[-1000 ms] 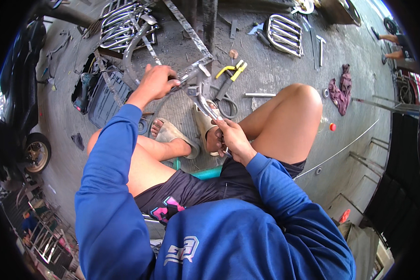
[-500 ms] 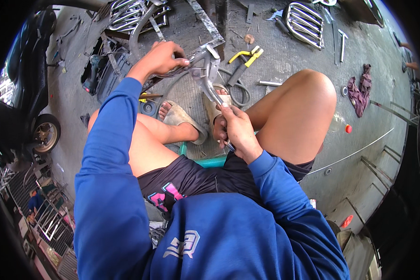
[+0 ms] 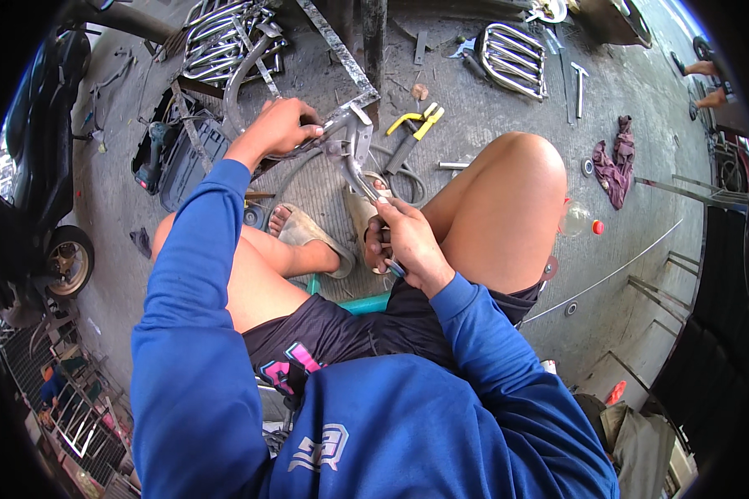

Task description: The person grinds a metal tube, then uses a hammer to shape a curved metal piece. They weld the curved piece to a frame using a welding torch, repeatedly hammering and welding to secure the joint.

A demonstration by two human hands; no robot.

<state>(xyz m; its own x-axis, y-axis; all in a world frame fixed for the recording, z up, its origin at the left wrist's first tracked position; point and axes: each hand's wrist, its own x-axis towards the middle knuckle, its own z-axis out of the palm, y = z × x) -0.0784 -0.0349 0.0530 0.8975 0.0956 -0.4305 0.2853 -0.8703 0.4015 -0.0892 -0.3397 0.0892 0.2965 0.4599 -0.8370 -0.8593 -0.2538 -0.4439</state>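
Observation:
My right hand (image 3: 416, 243) is closed round the handles of silver clamping pliers (image 3: 356, 176), its thumb pressing along the top. Their far end reaches the corner of a worn metal frame (image 3: 334, 51), next to a silver bracket-like piece (image 3: 359, 133). Further left, my left hand (image 3: 285, 129) curls palm-down over a metal bar at the same corner. My fingers partly hide that bar. Just beyond the bracket lies a yellow-jawed electrode holder (image 3: 416, 133) with a dark handle and a coiled grey cable.
An open tool case (image 3: 193, 158) with a cordless drill (image 3: 151, 154) lies left. Bent tube racks (image 3: 512, 60) and a hammer-shaped tool (image 3: 578, 90) lie beyond. To the right are a purple rag (image 3: 614, 166), a clear bottle (image 3: 574, 218) and metal legs (image 3: 682, 193). A motorcycle (image 3: 37, 158) stands far left.
The view has shifted, so the floor items appear further left. Both hands keep their holds, and the pliers stay at the frame corner. More of the clear bottle shows beside my right knee.

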